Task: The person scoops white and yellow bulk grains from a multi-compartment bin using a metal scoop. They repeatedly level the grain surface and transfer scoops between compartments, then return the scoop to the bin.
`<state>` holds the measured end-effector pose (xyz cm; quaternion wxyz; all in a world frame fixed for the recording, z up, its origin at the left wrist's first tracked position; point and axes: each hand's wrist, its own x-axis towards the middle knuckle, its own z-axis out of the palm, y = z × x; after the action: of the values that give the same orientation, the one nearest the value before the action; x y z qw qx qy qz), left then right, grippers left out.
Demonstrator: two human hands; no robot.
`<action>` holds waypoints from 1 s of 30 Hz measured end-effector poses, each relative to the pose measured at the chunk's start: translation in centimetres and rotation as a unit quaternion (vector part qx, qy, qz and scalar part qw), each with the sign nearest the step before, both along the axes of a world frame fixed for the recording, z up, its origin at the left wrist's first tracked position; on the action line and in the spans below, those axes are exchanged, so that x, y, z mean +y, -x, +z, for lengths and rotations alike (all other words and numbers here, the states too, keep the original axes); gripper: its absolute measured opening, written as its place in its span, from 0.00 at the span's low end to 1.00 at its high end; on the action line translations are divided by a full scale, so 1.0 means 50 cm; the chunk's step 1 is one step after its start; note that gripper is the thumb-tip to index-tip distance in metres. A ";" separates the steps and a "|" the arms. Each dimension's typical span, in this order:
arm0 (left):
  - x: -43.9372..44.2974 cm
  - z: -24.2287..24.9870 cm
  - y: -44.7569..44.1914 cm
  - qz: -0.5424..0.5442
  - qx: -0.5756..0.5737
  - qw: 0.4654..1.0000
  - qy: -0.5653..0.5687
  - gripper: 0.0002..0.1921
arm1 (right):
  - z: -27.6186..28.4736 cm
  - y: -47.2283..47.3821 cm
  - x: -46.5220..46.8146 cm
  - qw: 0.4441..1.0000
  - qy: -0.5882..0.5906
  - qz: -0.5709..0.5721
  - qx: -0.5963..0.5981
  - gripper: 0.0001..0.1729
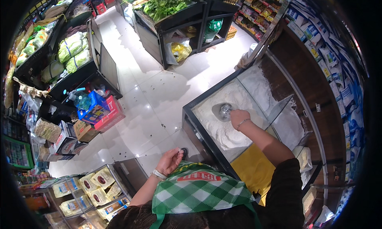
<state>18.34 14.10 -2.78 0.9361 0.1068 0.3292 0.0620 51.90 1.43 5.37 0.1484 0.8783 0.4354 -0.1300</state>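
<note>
My right hand (240,119), a thin bracelet at its wrist, is closed around the near end of a shiny metal scoop (226,111). The scoop rests in white flour (228,136) inside a glass-sided bin (199,126). Glass dividers part this flour from more white powder (288,124) on the right and from a yellow grain or meal (253,169) nearer my body. My left hand (170,161), with a white band at the wrist, is held before the green checked apron (200,190), fingers curled. Whether something small sits between its fingertips cannot be told.
Packaged goods (101,178) fill a shelf at lower left. Stacked cartons (109,115) stand beside a cabbage stand (104,64). A black vegetable stand (179,20) is across the tiled aisle (143,100). Blue-and-white packages (346,91) line the right side behind a brown board.
</note>
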 end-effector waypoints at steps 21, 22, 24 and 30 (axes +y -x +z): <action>-0.016 -0.008 -0.006 -0.025 0.005 1.000 -0.007 0.07 | -0.065 0.075 -0.049 0.986 -0.081 0.142 0.009 0.10; -0.016 -0.008 -0.008 -0.024 -0.004 1.000 -0.005 0.07 | -0.075 0.079 -0.058 0.986 -0.082 0.142 0.002 0.09; -0.015 -0.010 -0.011 -0.024 0.001 1.000 0.000 0.08 | -0.093 0.078 -0.076 0.985 -0.100 0.137 -0.006 0.09; -0.016 -0.013 -0.017 -0.026 0.002 1.000 0.000 0.09 | -0.094 0.039 -0.139 0.990 -0.120 0.072 -0.026 0.08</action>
<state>19.20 13.30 -3.44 0.9369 0.1157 0.3278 0.0373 49.95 -5.54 0.69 0.0624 0.8594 0.5056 -0.0433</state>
